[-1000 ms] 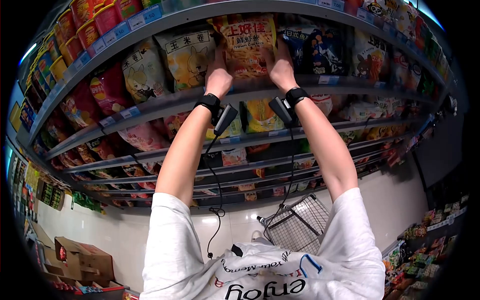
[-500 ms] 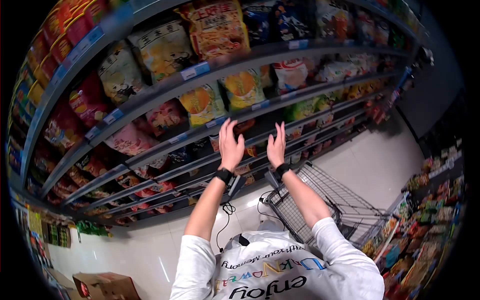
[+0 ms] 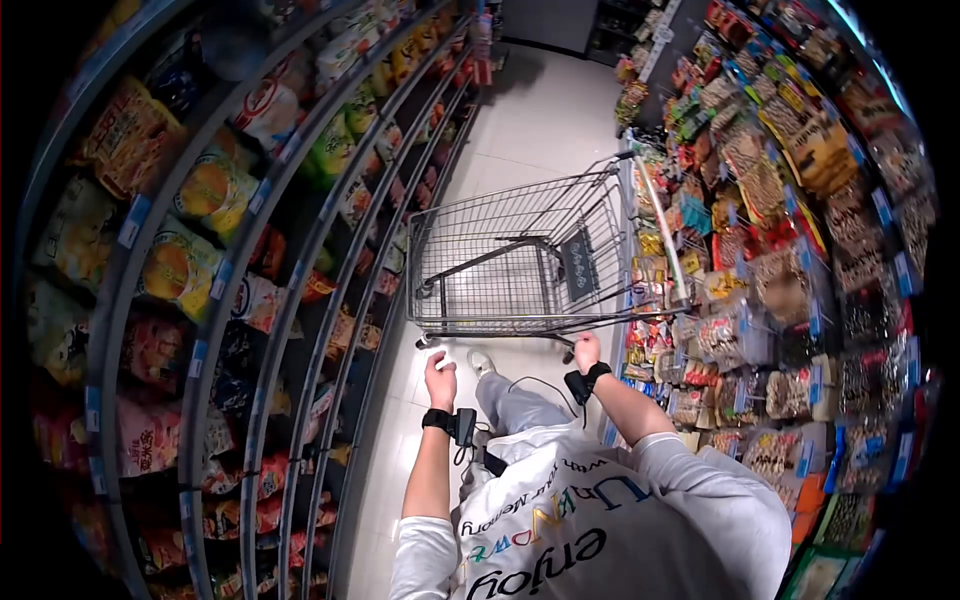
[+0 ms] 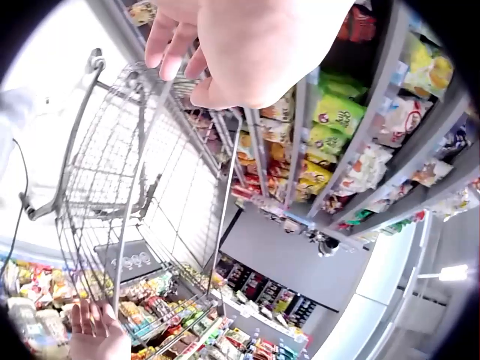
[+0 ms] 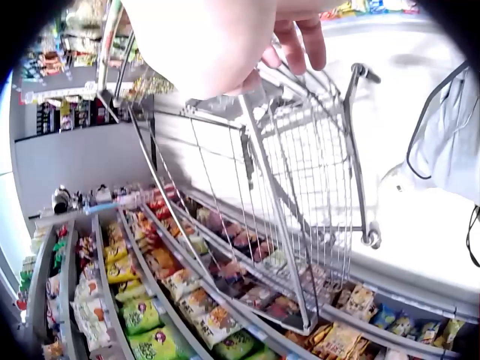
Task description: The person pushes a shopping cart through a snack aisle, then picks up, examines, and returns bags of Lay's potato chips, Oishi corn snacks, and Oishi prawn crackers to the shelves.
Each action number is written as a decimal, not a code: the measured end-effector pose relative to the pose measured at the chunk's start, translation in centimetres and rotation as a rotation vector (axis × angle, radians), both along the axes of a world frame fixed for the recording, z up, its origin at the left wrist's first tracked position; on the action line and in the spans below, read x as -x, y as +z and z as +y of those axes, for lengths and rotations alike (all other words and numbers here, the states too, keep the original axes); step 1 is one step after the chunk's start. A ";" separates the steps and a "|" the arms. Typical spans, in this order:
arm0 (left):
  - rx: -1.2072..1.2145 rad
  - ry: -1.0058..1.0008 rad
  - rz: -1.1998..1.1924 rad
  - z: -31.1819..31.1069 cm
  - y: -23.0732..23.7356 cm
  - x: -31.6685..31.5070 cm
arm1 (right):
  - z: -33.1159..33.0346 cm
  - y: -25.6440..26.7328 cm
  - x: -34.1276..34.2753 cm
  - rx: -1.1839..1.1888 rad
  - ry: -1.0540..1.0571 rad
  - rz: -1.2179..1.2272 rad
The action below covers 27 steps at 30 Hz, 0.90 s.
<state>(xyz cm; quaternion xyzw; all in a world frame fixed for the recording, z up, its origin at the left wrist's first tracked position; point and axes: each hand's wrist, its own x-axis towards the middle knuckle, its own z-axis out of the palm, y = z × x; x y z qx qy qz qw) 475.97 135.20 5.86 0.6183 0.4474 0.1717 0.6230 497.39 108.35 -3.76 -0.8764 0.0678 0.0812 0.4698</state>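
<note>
My left hand (image 3: 440, 382) is raised short of the metal shopping cart (image 3: 480, 322), its fingers loosely bent and holding nothing. Close to the cart's near side, by its right end, is my right hand (image 3: 587, 350). In the left wrist view the left hand (image 4: 247, 56) hangs over the cart's rim with relaxed fingers, and the right hand (image 4: 99, 334) shows at lower left with fingers extended. The right wrist view has the right hand (image 5: 217, 45) above the rim, fingers apart and slightly bent; whether it touches the rim cannot be told.
Shelves of snack bags (image 3: 185, 268) line the left side. Packaged foods (image 3: 785, 285) fill the right side, close to the cart's handle end. Pale floor (image 3: 520, 110) runs beyond the cart, and a shoe (image 3: 481, 362) stands on the near side.
The view has swung right from the shelf to the cart. Both hands have left the prawn cracker bag, which stays on the shelf, and have come down beside the cart.
</note>
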 end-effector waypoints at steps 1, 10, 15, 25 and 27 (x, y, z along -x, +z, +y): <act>-0.020 -0.038 0.013 -1.4 -0.8 0.4 | -2.3 1.8 0.3 0.040 -0.018 -0.016; 0.007 -0.067 0.046 -5.6 -2.7 1.8 | -10.2 15.2 -7.8 0.527 0.000 -0.553; 0.040 -0.005 0.097 -8.0 -2.3 1.9 | -14.6 14.3 -17.0 0.673 0.024 -0.236; 0.229 -0.014 0.138 -21.1 -3.5 -4.7 | -17.0 9.6 -27.6 0.138 0.384 0.058; 0.229 -0.018 0.092 -23.3 -2.7 -7.1 | -16.2 10.9 -29.0 0.106 0.408 0.054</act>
